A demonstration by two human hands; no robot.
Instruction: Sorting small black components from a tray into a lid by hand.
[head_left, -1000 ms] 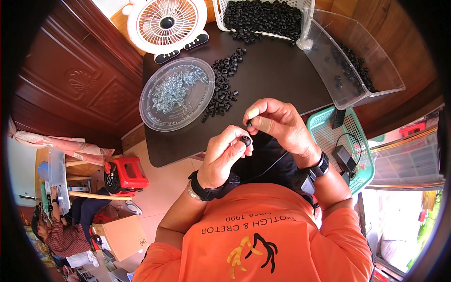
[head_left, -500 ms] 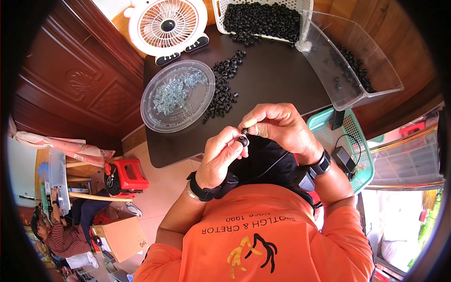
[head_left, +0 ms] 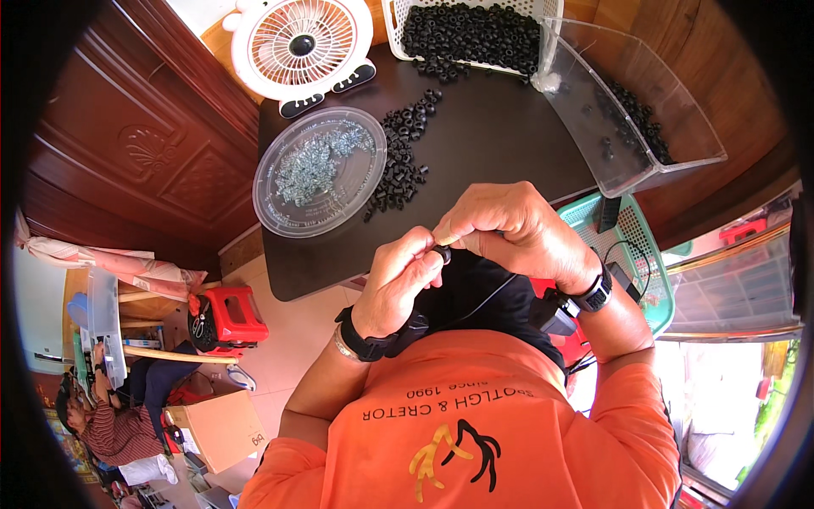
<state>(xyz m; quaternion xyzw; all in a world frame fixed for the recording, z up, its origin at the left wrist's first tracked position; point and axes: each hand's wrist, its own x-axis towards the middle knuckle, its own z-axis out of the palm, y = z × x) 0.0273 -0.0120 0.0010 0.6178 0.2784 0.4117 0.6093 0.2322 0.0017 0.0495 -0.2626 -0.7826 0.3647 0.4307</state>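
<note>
My left hand (head_left: 400, 276) pinches a small round black part (head_left: 443, 253) between thumb and fingers, above my lap and just in front of the table edge. Closed fingers of my right hand (head_left: 513, 227) press together right at the top of that part; whatever they grip is hidden. A loose heap of similar black cylindrical parts (head_left: 400, 157) lies on the dark table (head_left: 500, 127). Beside the heap, a round clear plastic lid (head_left: 275, 212) carries many small shiny metal pieces (head_left: 309, 174).
At the back, a white basket (head_left: 547, 10) is full of black parts. A clear tray (head_left: 670, 170) at the right also holds some. A fan (head_left: 301, 47) stands back left. A green basket (head_left: 657, 297) is right of the table. A person (head_left: 123, 433) sits far left.
My right hand has turned over and its fingers have closed down on the part in my left hand. The small black piece seen between them before is now covered. My left hand hardly moved.
</note>
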